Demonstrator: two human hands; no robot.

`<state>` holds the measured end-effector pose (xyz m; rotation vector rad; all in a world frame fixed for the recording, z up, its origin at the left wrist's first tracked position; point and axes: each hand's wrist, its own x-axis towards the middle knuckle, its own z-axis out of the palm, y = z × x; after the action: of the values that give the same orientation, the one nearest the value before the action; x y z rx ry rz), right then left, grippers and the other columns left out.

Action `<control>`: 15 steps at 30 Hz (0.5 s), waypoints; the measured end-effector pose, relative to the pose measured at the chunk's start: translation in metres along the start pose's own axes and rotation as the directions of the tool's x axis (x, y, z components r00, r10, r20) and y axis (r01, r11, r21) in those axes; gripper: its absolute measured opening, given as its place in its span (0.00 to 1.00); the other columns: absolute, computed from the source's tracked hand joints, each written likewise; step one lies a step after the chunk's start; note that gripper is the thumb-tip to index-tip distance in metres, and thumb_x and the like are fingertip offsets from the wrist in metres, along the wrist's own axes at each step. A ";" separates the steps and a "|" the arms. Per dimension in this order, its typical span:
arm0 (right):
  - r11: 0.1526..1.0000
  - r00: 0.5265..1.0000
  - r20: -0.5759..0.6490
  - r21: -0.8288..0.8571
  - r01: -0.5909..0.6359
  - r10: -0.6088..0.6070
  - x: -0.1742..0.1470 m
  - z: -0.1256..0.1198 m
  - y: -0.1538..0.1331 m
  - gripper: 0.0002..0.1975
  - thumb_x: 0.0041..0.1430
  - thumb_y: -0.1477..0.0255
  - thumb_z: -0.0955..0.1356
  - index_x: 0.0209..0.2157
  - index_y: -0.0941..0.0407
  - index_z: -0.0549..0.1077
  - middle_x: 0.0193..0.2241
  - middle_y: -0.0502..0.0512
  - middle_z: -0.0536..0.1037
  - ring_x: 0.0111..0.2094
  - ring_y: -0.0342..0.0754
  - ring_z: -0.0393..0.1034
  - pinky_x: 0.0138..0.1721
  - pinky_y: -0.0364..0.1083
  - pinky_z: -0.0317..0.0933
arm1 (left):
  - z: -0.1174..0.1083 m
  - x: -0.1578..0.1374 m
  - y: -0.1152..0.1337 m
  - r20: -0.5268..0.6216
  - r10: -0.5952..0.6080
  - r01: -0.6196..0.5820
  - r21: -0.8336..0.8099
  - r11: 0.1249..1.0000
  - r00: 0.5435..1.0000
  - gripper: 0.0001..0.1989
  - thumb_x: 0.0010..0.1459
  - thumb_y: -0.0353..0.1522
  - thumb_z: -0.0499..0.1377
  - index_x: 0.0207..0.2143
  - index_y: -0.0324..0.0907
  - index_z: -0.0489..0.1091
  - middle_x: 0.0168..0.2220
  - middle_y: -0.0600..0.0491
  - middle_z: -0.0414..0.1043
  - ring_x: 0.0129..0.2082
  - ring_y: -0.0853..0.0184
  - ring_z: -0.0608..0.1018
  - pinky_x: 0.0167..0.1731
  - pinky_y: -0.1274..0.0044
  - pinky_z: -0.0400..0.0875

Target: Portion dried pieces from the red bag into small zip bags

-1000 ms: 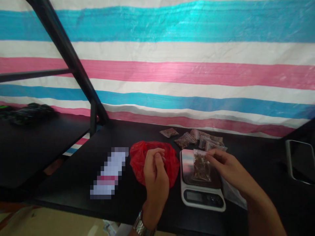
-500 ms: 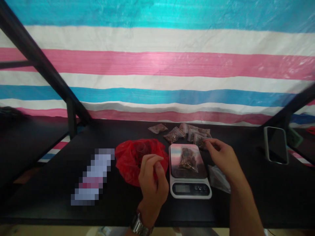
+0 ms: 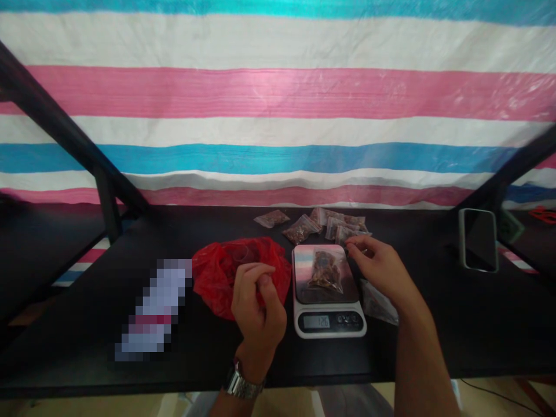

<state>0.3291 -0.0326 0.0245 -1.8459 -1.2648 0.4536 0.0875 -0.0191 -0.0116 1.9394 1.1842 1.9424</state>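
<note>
I see the small bag (image 3: pixel 326 273) lying on the scale (image 3: pixel 330 321), at nine o'clock from my right grip (image 3: pixel 380 266). My left grip (image 3: pixel 259 307) curls loosely at five o'clock of the red bag (image 3: pixel 215 281); I can't tell whether either holds anything.

Clear bag (image 3: pixel 325 273) — brown contents, on scale (image 3: pixel 328 298)
</note>
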 end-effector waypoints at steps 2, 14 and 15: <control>1.000 1.000 0.014 0.018 0.005 -0.005 0.000 0.002 -0.001 0.18 0.57 0.60 0.68 0.39 0.57 0.84 0.33 0.58 0.85 0.34 0.54 0.78 0.40 0.50 0.68 | 0.000 0.001 0.000 -0.008 0.014 -0.014 0.001 1.000 1.000 0.11 0.69 0.23 0.51 0.39 0.44 0.70 0.33 0.54 0.71 0.35 0.66 0.76 0.36 0.74 0.69; 0.999 0.999 0.042 -0.033 -0.033 0.034 0.003 0.008 -0.002 0.13 0.58 0.63 0.70 0.39 0.55 0.84 0.32 0.56 0.85 0.33 0.53 0.78 0.37 0.49 0.66 | 0.000 0.001 -0.002 -0.014 0.002 -0.002 -0.012 1.000 1.000 0.11 0.68 0.21 0.51 0.39 0.44 0.70 0.33 0.55 0.69 0.34 0.68 0.74 0.34 0.75 0.68; 0.999 0.998 0.052 -0.027 -0.031 0.032 0.003 0.009 -0.001 0.13 0.58 0.63 0.70 0.39 0.55 0.83 0.32 0.56 0.85 0.32 0.53 0.78 0.37 0.49 0.66 | 0.000 0.001 -0.001 -0.011 -0.004 0.004 -0.016 1.000 1.000 0.11 0.68 0.22 0.51 0.39 0.44 0.70 0.33 0.55 0.69 0.34 0.68 0.75 0.34 0.75 0.68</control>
<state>0.3236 -0.0258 0.0206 -1.8895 -1.2835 0.5073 0.0866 -0.0179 -0.0120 1.9198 1.1700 1.9569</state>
